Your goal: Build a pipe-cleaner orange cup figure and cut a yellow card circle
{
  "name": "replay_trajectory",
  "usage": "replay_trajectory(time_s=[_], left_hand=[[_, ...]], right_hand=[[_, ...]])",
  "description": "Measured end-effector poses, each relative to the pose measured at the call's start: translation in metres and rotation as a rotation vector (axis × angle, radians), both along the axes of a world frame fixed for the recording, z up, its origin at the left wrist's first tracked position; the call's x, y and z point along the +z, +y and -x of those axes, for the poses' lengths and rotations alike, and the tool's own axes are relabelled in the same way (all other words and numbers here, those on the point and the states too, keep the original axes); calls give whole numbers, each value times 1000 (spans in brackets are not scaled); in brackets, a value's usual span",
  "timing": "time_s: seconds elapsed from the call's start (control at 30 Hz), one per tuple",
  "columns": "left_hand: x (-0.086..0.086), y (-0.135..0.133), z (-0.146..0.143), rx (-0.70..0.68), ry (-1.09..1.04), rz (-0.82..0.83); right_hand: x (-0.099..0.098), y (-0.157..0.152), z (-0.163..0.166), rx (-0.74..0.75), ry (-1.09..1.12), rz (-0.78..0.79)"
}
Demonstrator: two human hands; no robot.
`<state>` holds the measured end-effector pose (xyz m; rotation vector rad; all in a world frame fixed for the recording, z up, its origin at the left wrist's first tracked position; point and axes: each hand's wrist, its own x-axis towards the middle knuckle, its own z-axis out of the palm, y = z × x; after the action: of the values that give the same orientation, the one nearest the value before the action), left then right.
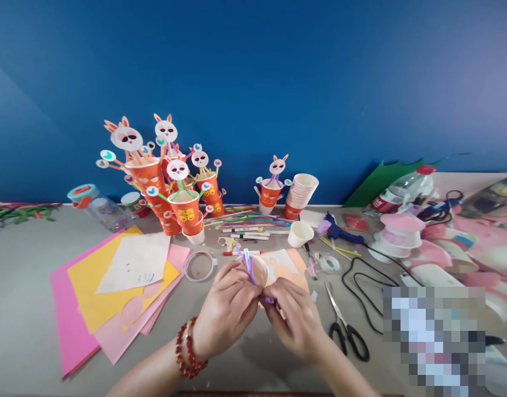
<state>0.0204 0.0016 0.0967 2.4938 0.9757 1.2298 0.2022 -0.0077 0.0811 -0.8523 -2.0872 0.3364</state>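
My left hand (226, 309), with a red bead bracelet at the wrist, is closed round a paper cup (259, 270) seen from its open end. My right hand (297, 317) pinches a purple pipe cleaner (249, 263) that runs across the cup's rim and sticks up beyond it. Both hands meet just above the grey table (25, 286), in front of a peach paper sheet (288, 264). Finished orange cups with rabbit faces and pipe-cleaner arms (170, 182) stand at the back.
Pink and yellow paper sheets (112, 286) lie at the left. A tape roll (199, 266), markers (245, 234) and a white cup (299, 234) lie ahead. Black scissors (346, 325), a blue glue gun (340, 231) with its black cord, a cup stack (300, 193) and a bottle (402, 190) sit right.
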Motion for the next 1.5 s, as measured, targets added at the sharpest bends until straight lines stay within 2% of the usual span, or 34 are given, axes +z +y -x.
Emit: replay_trajectory(time_s=[0.23, 0.4, 0.53, 0.67, 0.8, 1.13, 1.5], left_hand=[[4, 0, 0, 10, -6, -22], [3, -3, 0, 1, -23, 15], [4, -4, -3, 5, -24, -31], [4, -3, -4, 23, -31, -33], [5, -3, -3, 35, -39, -1], [9, -7, 1, 4, 4, 43], [3, -8, 2, -41, -53, 26]], right_hand=[[1, -7, 3, -103, 41, 146], [2, -8, 2, -81, -3, 83], [2, -8, 4, -113, -21, 57], [-6, -9, 5, -151, 81, 160], [-7, -8, 0, -76, 193, 237], [-4, 0, -8, 13, 225, 33], [-2, 6, -11, 31, 188, -26]])
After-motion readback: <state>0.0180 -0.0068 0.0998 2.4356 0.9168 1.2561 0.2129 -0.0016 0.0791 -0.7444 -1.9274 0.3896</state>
